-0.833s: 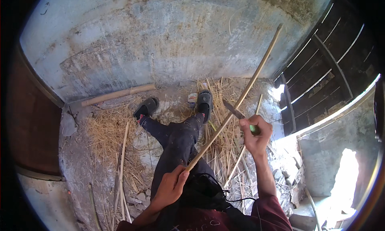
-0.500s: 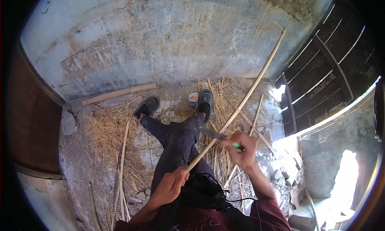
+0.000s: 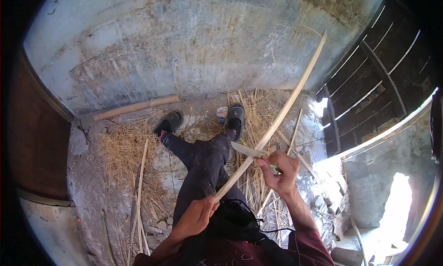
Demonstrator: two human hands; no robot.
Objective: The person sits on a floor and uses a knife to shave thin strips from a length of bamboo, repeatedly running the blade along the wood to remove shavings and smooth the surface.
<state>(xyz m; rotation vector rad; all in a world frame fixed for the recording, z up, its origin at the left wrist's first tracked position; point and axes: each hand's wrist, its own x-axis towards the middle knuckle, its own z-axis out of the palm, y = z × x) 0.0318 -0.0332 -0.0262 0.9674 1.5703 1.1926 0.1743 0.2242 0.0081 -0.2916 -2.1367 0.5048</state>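
A long pale bamboo strip (image 3: 282, 114) slants from my lap up to the right, its far tip in front of the wall. My left hand (image 3: 196, 216) is closed around its near end. In my right hand (image 3: 279, 172) is a knife (image 3: 248, 150) with a green handle, mostly covered by my fingers. The blade points left and lies across the strip, a little beyond my left hand. A thin curled shaving hangs at the strip's far tip.
Straw-like shavings (image 3: 127, 150) litter the floor around my sandalled feet. Loose strips (image 3: 141, 187) lie at the left, others at the right. A bamboo pole (image 3: 137, 107) rests along the stained wall (image 3: 184, 44). Dark slatted boards (image 3: 369, 90) stand at the right, above rubble (image 3: 330, 201).
The strip has been turned, so a broader pale face shows now. The knife blade has tilted, showing its bright flat side. Both hands stay in nearly the same places.
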